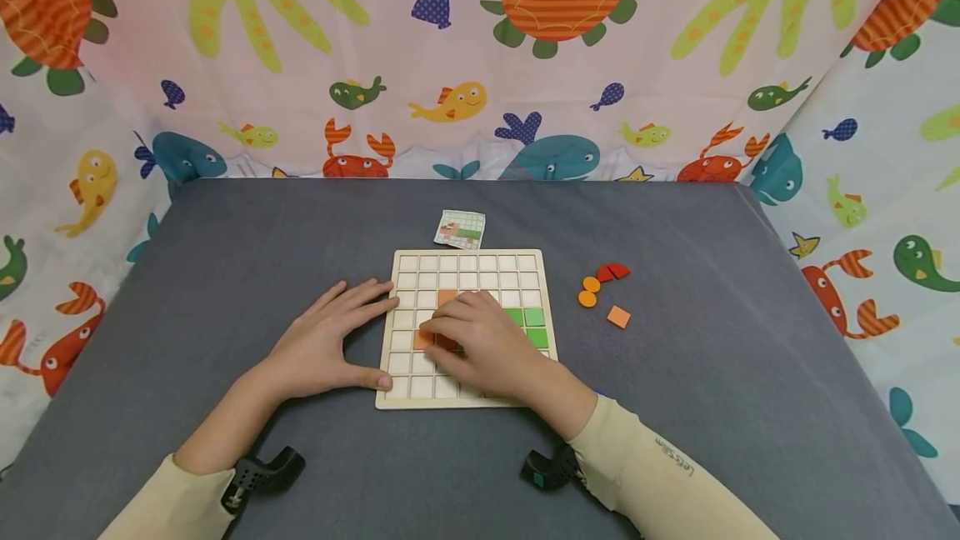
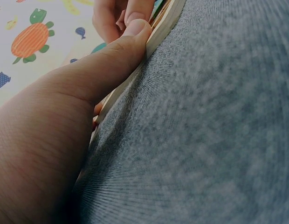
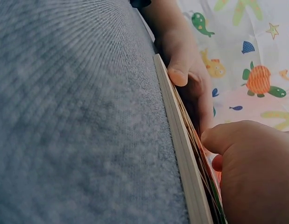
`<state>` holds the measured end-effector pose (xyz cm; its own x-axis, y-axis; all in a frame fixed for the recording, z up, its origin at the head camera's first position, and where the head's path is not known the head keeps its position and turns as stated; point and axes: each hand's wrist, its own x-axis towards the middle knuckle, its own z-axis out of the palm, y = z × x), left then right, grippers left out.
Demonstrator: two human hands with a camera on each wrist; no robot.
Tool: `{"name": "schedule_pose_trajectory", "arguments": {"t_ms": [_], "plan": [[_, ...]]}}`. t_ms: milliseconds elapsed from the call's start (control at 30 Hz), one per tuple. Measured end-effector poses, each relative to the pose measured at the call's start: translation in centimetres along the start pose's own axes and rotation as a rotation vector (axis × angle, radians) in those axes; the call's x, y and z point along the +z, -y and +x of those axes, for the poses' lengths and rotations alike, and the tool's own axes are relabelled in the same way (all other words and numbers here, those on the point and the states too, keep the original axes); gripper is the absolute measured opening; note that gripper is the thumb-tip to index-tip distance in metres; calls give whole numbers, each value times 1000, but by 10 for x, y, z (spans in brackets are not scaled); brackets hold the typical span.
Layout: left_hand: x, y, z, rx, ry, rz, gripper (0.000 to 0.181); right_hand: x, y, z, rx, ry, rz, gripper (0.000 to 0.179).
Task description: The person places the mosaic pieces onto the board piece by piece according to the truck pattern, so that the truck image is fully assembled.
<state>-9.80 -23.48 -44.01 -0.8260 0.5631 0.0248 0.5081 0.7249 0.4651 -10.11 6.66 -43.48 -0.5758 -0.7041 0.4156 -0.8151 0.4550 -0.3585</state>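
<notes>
A light wooden grid board (image 1: 383, 399) lies flat on the cloth, with orange and green square tiles (image 1: 534, 317) in some cells. My left hand (image 1: 315, 348) is spread along its left side. That thumb (image 2: 135, 29) presses the board's edge, and the fingertips touch the rim farther back. Over the middle of the grid, my right hand (image 1: 487, 344) has its fingers bent and pinches an orange square tile (image 1: 446, 342) low over the cells, partly hidden by the fingers. Another orange tile (image 1: 422, 340) shows just left of the thumb.
Right of the board lie a loose orange square (image 1: 618, 317), orange discs (image 1: 587, 299) and red wedge-shaped pieces (image 1: 615, 271). A small printed pattern card (image 1: 460, 229) touches the board's back edge. Grey cloth (image 1: 712, 357) covers the table, and a sea-animal curtain (image 1: 300, 98) hangs behind.
</notes>
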Motion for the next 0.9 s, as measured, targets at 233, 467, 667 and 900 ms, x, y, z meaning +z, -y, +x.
{"name": "schedule_pose_trajectory", "arguments": {"t_ms": [233, 467, 667, 900], "plan": [[1, -1, 1, -2, 1, -4, 118, -5, 2, -3, -12, -26, -32, 20], [1, -1, 0, 5, -10, -5, 119, -12, 1, -9, 12, -38, -34, 26], [3, 0, 0, 19, -11, -14, 117, -20, -3, -18, 40, -47, -51, 27], [3, 2, -1, 24, -13, -15, 117, -30, -14, -27, 71, -95, -66, 27]]}}
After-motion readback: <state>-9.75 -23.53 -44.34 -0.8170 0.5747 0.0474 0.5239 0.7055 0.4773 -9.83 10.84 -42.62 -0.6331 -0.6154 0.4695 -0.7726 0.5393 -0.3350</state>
